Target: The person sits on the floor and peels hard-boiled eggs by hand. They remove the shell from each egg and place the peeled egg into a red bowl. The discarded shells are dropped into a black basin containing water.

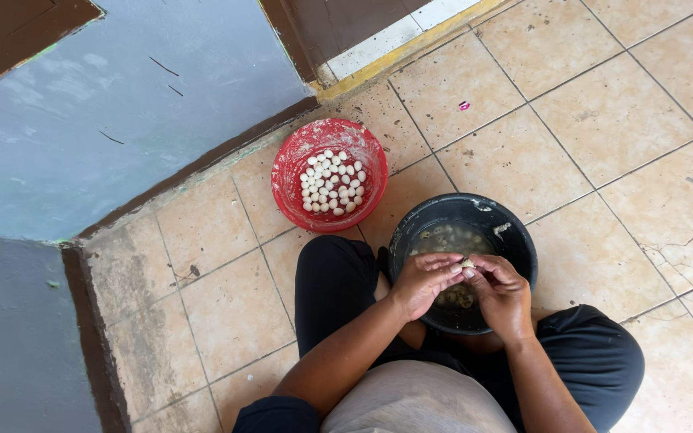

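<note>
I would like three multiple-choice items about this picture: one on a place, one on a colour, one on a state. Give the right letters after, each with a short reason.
1. Where is the red bowl relative to the black bucket?
A. inside it
B. on the tiles to its left, nearer the wall
C. on the person's lap

2. What colour are the small round pieces in the red bowl?
A. whitish
B. dark green
C. orange

3. How are the hands placed?
A. both flat on the floor
B. one in each container
C. together over the black bucket, pinching a small pale piece

Answers: 1 B, the bowl sits apart, beside the grey wall. 2 A, they look pale. 3 C, the left hand and right hand meet at the piece.
</note>
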